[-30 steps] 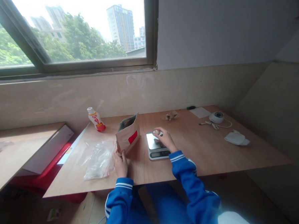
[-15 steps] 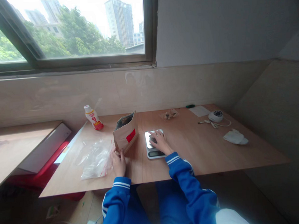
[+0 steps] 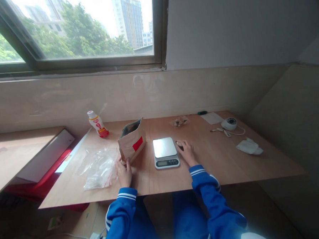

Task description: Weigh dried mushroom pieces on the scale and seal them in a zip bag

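Observation:
An open brown kraft paper pouch [image 3: 130, 146] with a red label and a silvery inside stands left of the middle. My left hand [image 3: 124, 174] is closed at its lower left corner, thumb and fingers touching the paper. Beside the pouch lies a digital kitchen scale [image 3: 165, 147] with a bare silver plate. Just right of the scale, my right hand [image 3: 187, 152] is closed around a small dark object [image 3: 179, 145] with a pale part. The fingers cover much of it, so its kind cannot be made out.
Clear plastic bags [image 3: 99, 169] lie left of the pouch, with a white-and-red bottle [image 3: 97, 125] behind them. Toward the back are a small clear packet [image 3: 179, 121] and white paper [image 3: 212, 118]. A white corded device [image 3: 229, 123] and crumpled tissue [image 3: 249, 147] lie at the right.
My right hand has moved right, off the scale plate, with the small dark object in it. The plate is now uncovered. My left hand stays at the pouch's corner.

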Motion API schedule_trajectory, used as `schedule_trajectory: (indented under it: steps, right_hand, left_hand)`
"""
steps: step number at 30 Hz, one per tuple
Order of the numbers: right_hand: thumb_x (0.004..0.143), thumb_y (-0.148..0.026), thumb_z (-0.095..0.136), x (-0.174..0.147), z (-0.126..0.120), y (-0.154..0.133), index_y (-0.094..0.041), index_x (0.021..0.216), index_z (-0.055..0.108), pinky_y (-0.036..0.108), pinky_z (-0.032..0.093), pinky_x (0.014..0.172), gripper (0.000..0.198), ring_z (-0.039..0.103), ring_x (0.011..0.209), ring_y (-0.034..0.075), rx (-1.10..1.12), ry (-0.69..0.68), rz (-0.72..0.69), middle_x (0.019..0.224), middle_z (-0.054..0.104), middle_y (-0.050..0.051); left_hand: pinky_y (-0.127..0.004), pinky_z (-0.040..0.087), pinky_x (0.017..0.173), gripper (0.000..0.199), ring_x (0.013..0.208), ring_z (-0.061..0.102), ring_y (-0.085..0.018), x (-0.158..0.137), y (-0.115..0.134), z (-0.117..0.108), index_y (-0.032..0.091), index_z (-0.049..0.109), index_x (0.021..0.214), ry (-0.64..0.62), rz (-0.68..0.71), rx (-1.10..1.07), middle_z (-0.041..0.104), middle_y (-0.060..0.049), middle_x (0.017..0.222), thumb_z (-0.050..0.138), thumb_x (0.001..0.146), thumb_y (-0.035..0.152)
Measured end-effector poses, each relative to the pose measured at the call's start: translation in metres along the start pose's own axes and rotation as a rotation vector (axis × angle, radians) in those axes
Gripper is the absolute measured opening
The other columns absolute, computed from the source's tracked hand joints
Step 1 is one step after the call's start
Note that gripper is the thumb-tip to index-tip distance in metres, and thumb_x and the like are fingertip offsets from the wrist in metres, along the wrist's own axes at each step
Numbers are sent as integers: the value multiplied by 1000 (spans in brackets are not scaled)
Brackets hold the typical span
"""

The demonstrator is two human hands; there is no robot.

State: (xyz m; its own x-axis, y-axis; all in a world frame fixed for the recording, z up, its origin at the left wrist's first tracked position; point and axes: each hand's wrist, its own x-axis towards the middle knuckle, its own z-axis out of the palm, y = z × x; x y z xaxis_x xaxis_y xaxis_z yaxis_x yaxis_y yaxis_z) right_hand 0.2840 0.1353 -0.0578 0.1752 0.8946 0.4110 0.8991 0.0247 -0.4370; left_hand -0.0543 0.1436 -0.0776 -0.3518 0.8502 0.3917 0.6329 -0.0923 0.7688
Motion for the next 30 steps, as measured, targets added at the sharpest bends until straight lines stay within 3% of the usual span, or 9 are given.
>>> schedule_trajectory:
  steps: [4, 6, 10, 12, 19, 22, 25, 30]
  right_hand:
    - [93, -32, 47, -24, -1, 7, -27, 123, 62, 46, 37, 91, 34, 48, 114, 31, -80, 48, -33, 129, 53, 12]
    - [94, -32, 47, -38, -3, -2, -29, 116, 67, 46, 35, 94, 30, 46, 116, 30, -52, 95, -91, 132, 51, 10]
    - [96, -30, 42, -58, -4, -24, -28, 94, 74, 40, 34, 93, 32, 49, 109, 25, 68, 65, -251, 120, 58, 7]
    - [97, -30, 42, -62, -3, -30, -28, 88, 75, 39, 33, 90, 35, 49, 105, 24, 74, 55, -265, 116, 59, 6]
    - [96, -27, 44, -65, 3, -48, -18, 74, 70, 34, 32, 70, 36, 45, 74, 20, -142, 45, -303, 79, 57, 7]
    - [96, -23, 44, -73, 2, -54, -17, 78, 71, 34, 32, 70, 32, 46, 76, 21, -208, 57, -297, 80, 58, 8]
    - [97, -22, 42, -86, 0, -56, -19, 95, 72, 33, 34, 69, 30, 47, 77, 21, -205, 35, -238, 81, 57, 7]
    - [99, -28, 35, -98, -5, -52, -27, 121, 64, 36, 41, 75, 37, 50, 84, 22, -68, 13, -98, 94, 55, 9]
  left_hand:
    - [-47, 37, 105, 45, 124, 46, -30, 0, 0, 0, 16, 47, 119, -11, 1, -10, 53, -16, 124, 41, 88, 49]
    - [-47, 37, 105, 45, 123, 47, -30, 0, 0, 0, 16, 47, 118, -3, 5, -16, 53, -16, 123, 42, 88, 48]
    - [-47, 38, 105, 44, 120, 49, -30, 0, 0, 1, 16, 48, 116, 19, -10, -12, 54, -16, 119, 43, 87, 48]
    - [-48, 38, 104, 44, 120, 49, -30, 0, 1, 1, 16, 48, 116, 14, -24, -14, 54, -16, 118, 43, 87, 48]
    - [-49, 36, 106, 44, 123, 46, -30, -1, 0, 1, 17, 47, 118, 0, -39, -22, 53, -15, 121, 43, 87, 49]
    - [-49, 36, 106, 45, 124, 46, -30, -1, 0, 1, 17, 46, 119, -5, -46, -25, 53, -16, 122, 44, 87, 49]
    - [-49, 36, 106, 45, 124, 46, -30, -1, 0, 1, 17, 47, 118, -3, -41, -25, 52, -16, 122, 44, 87, 49]
    - [-47, 37, 106, 42, 123, 46, -29, 0, -1, 1, 19, 46, 117, 7, -27, -33, 53, -14, 122, 44, 87, 48]
